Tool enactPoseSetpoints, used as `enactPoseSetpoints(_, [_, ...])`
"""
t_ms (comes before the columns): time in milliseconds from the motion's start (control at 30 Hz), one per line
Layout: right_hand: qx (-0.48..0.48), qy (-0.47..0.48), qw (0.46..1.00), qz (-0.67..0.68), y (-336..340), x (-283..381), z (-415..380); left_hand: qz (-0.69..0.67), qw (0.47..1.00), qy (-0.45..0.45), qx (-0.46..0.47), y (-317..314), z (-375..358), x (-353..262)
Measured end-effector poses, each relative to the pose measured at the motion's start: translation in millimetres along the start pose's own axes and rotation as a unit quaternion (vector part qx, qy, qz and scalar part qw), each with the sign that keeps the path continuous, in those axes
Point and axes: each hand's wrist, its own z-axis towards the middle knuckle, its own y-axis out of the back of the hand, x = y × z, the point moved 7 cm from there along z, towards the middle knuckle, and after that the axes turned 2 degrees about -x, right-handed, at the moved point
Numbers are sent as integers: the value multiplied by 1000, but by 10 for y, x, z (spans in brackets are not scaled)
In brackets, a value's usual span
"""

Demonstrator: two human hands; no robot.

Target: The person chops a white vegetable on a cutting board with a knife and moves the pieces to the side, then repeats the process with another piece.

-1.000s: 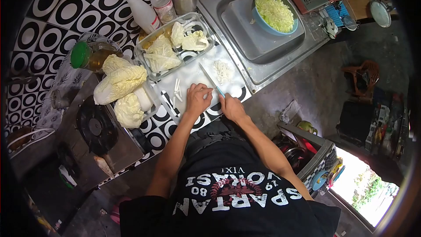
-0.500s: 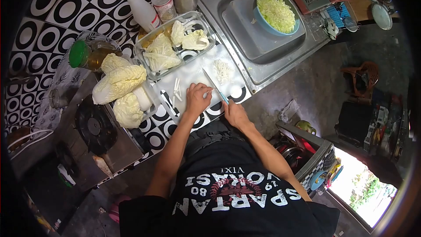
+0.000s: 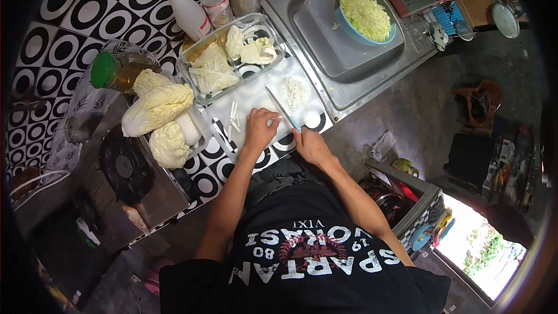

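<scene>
My right hand [image 3: 313, 146] is closed round the light-blue handle of a knife [image 3: 281, 107], whose blade points away from me over the white cutting board [image 3: 256, 97]. Close to the blade on its left, my left hand [image 3: 261, 128] has its fingers bent together on a small white piece, mostly hidden by the fingertips. White strips [image 3: 233, 121] lie on the board left of that hand. A heap of chopped white bits [image 3: 294, 92] sits on the other side of the knife.
Beyond the board stands a clear container [image 3: 281, 58] with cabbage leaves. Whole cabbages [image 3: 157, 110] are at the left, near a stove burner [image 3: 123, 166]. A blue bowl [image 3: 372, 39] of shredded cabbage stands at the sink [image 3: 325, 90]. Bottles [image 3: 216, 3] stand at the back.
The knife and my right hand have shifted slightly left and away from me. My left hand has barely moved.
</scene>
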Motion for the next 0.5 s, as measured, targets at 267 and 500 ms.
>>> enactPoseSetpoints(267, [-38, -1, 999, -16, -183, -112, 82, 11, 1000, -6, 8, -13, 9, 1])
enactPoseSetpoints(500, [-24, 5, 1000, -8, -38, 136, 240, 19, 999, -27, -9, -2, -6, -19])
